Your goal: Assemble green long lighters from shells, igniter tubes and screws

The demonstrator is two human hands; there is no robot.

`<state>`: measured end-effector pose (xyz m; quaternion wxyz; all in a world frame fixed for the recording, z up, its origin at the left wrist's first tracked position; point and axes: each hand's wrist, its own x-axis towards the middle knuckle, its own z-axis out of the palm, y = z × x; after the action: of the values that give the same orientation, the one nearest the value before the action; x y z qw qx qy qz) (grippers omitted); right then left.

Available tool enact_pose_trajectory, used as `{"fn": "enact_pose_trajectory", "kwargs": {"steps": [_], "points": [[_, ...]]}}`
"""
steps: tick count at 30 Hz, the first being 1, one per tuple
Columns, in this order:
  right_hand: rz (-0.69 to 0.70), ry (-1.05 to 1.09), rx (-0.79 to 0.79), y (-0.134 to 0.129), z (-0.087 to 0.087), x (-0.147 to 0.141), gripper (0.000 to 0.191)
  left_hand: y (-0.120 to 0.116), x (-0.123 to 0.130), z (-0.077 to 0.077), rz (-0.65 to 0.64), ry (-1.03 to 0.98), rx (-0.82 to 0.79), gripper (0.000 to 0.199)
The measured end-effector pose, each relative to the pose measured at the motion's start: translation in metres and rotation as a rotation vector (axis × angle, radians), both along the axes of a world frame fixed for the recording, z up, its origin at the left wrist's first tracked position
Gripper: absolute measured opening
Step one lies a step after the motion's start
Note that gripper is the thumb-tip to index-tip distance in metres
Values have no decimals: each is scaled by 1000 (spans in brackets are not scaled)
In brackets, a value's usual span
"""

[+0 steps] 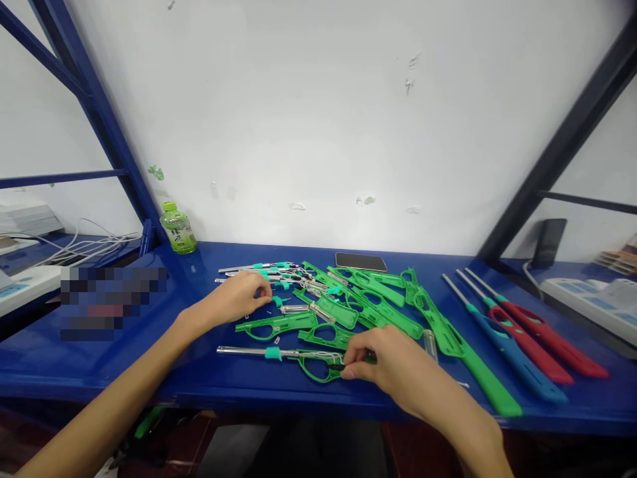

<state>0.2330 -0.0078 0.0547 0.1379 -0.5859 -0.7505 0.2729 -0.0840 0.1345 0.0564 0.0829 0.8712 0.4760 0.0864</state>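
My left hand [245, 296] is over the pile, thumb and forefinger closed together; whatever they may pinch is too small to make out. Just beside its fingertips lies a small teal plastic piece [279, 303]. Near the front edge my right hand [374, 352] pinches a black part with wires [336, 366]. That part is at the rear end of a metal lighter tube [243, 350] with a teal collar [273, 353]. Under it is a green lighter shell half [318, 379] with a trigger loop. More green shell halves [291, 323] and wired tubes [239, 269] lie around both hands.
Blue and red long-necked lighters [520, 362] lie at right, beside a green handle [490, 385]. A phone [361, 261] rests at the back, a green-capped bottle [179, 229] at back left. Blue posts [104, 126] flank the blue table [199, 392]; a wall stands behind.
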Motion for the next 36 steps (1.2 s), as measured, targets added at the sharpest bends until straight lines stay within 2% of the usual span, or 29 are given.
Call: {"fn": "enact_pose_trajectory", "kwargs": {"steps": [3, 6, 8, 10, 13, 16, 19, 30, 36], "points": [[14, -23, 31, -2, 4, 0, 9, -14, -4, 12, 29, -99, 29, 30], [39, -41, 63, -4, 8, 0, 8, -42, -2, 27, 15, -240, 32, 34], [40, -26, 75, -5, 10, 0, 10, -65, 5, 31, -32, -300, 0, 34], [42, -9, 90, -6, 11, 1, 10, -85, 16, 27, -97, -329, -43, 27], [38, -7, 104, -6, 12, 3, 8, -104, 32, 13, -168, -338, -39, 21], [28, -12, 96, -6, 14, 4, 6, -111, 40, -2, -183, -337, 14, 18], [38, -1, 85, -6, 15, 4, 9, -114, 43, -11, -178, -330, 52, 19], [47, 4, 68, -8, 14, 6, 11, -126, 58, -26, -161, -288, 154, 16], [68, 23, 90, -8, 12, 6, 10, -126, 62, -31, -171, -280, 178, 17]]}}
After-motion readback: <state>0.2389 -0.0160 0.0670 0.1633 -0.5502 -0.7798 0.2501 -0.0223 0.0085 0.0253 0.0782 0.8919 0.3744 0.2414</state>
